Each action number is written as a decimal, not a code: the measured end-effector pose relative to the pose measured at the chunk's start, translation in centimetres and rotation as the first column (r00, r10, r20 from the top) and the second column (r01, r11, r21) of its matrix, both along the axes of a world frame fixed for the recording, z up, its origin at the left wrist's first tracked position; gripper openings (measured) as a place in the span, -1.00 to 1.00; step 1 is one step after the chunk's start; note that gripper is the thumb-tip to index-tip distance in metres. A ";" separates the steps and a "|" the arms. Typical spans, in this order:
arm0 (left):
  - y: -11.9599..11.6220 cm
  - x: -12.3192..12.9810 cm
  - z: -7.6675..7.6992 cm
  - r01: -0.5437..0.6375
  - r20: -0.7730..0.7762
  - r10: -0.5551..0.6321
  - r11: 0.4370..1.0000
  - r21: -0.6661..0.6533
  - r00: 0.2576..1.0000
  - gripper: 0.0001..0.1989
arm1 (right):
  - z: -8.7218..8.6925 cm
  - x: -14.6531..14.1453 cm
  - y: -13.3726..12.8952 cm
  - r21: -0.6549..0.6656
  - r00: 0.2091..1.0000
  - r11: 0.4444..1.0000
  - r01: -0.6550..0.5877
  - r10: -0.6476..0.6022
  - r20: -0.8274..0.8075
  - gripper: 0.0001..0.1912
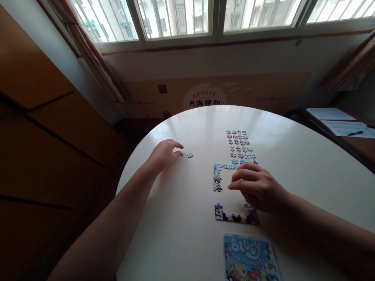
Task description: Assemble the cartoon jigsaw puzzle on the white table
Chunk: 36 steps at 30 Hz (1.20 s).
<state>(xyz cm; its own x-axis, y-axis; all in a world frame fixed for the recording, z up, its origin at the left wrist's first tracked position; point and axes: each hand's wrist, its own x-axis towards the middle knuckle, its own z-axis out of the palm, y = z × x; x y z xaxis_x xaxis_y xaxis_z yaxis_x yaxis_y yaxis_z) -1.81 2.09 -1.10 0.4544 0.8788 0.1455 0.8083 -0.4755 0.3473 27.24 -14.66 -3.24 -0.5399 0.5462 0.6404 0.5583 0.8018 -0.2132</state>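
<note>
My left hand [165,154] rests at the left of the white round table [175,218], thumb and fingers apart. Beside its thumb tip lies a small puzzle piece [181,154], partly hidden, and a second loose puzzle piece [190,155] is just to its right. Over the partly joined puzzle border [216,177] hovers my right hand [260,187], fingers loosely bent and apart, with nothing visible in them. It covers much of the border's right side. A gap shows in the border's left side, above its lower-left corner section [218,212].
Rows of loose puzzle pieces [238,146] lie beyond the border. Nearest me is a blue picture box [250,259] marked "Bluey". Paper sheets [331,114] lie on a surface at the right. A wooden cabinet [43,136] stands at the left, below windows and curtains.
</note>
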 end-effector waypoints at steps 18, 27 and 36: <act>-1.7 1.8 0.0 0.195 -0.097 -0.199 0.980 -0.052 0.975 -0.77 | -0.1 -0.1 0.2 0.015 0.999 1.000 -0.026 0.026 -0.034 -0.75; -4.1 2.7 1.9 0.192 -0.146 -0.204 0.977 -0.094 0.968 -0.86 | -0.1 -0.1 0.3 0.016 0.999 1.000 -0.018 0.019 -0.035 -0.76; -4.9 3.4 2.2 0.286 0.260 -0.212 0.912 -0.293 0.942 -0.90 | 0.0 -0.2 0.4 0.034 0.999 0.999 -0.012 0.013 -0.044 -0.76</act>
